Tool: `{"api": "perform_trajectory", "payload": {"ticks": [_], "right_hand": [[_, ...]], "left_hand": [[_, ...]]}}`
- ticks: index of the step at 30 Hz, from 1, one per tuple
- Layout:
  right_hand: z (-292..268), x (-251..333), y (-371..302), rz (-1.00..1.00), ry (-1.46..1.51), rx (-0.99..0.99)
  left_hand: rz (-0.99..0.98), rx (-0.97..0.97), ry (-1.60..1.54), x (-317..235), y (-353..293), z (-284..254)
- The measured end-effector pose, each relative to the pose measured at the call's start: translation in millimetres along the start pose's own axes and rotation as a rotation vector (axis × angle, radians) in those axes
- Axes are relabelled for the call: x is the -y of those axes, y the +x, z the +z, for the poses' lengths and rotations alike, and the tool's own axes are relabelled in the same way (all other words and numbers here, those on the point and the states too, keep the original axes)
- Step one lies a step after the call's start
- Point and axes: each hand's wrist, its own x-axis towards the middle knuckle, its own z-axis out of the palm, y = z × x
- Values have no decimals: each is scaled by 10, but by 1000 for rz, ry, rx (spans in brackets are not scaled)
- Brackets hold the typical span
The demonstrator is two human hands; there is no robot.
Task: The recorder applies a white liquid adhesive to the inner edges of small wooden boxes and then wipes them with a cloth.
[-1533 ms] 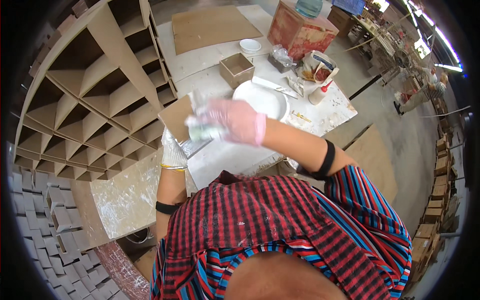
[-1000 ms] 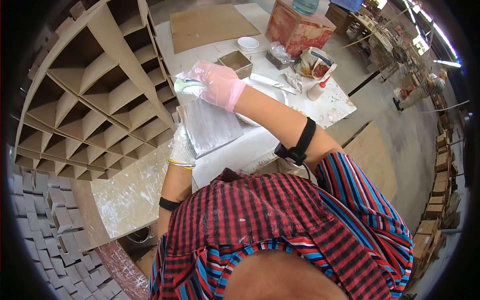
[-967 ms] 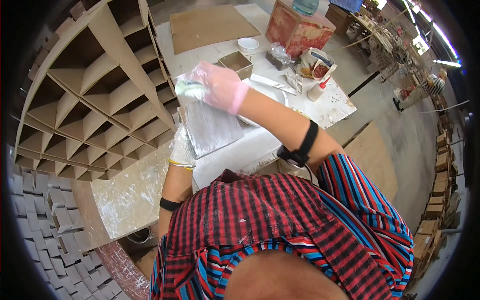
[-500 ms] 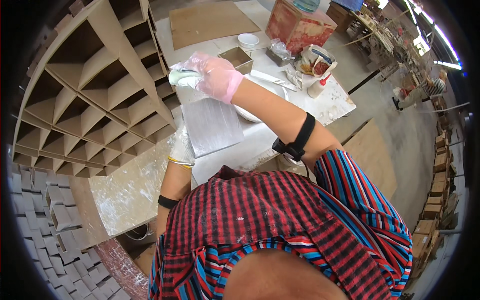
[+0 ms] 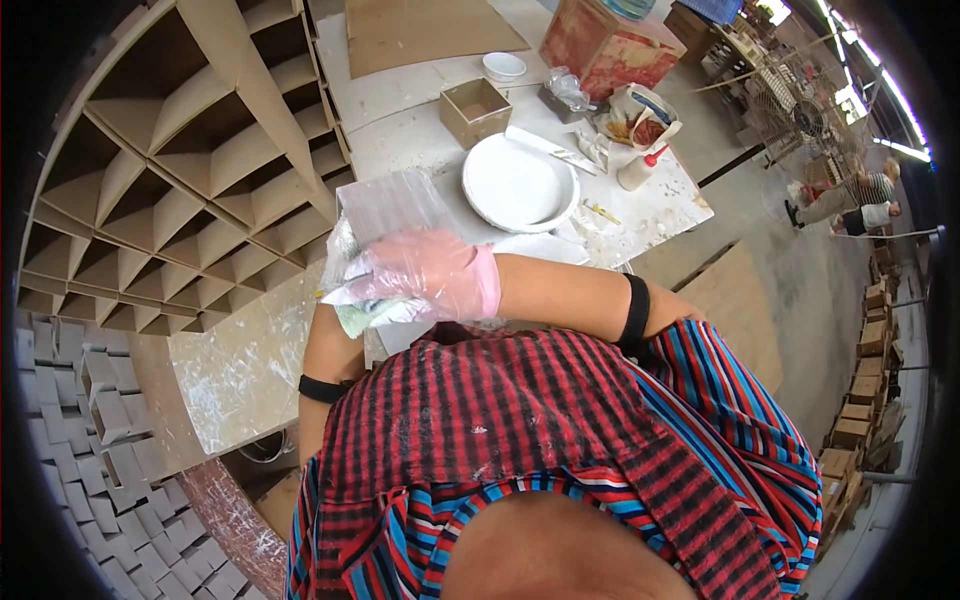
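My right hand, in a clear plastic glove with a pink cuff, is closed on a pale green cloth. It passes low over the near part of a flat, silvery-grey panel; whether this is one face of a box I cannot tell. At the panel's left edge my left hand, in a white knitted glove, grips it. The right hand covers part of the left, and its fingertips are hidden. A round white basin with white material inside stands just right of the panel.
Tall cardboard-coloured compartments rise at the left. On the white table are a square open box, a small white bowl, a red-capped bottle and a bag. Small grey boxes are stacked lower left. People stand far right.
My right hand has swept from the panel's far edge toward me with the cloth, uncovering the basin and the square box. The panel has tilted and shifted slightly; my left hand still holds it.
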Motion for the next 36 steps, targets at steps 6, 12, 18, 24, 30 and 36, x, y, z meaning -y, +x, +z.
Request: {"api": "perform_trajectory", "payload": {"ticks": [6,12,18,24,30,36], "right_hand": [[-286,-498,289,147,-46,-191],[30,-126,-38,22,-8,-167],[-238,-637,167,-135,-106,-369],[-273,-738,9,51,-52,-295],[-10,-66,-358,-30,155,-228],[-415,-224,-309,408,498,-610]], "left_hand": [[45,1,93,-63,163,81],[6,34,43,-37,75,70],[-43,-6,49,0,32,81],[-47,143,94,62,49,-63],[16,109,57,-10,-3,-2],[62,-12,-78,-25,-87,10]]}}
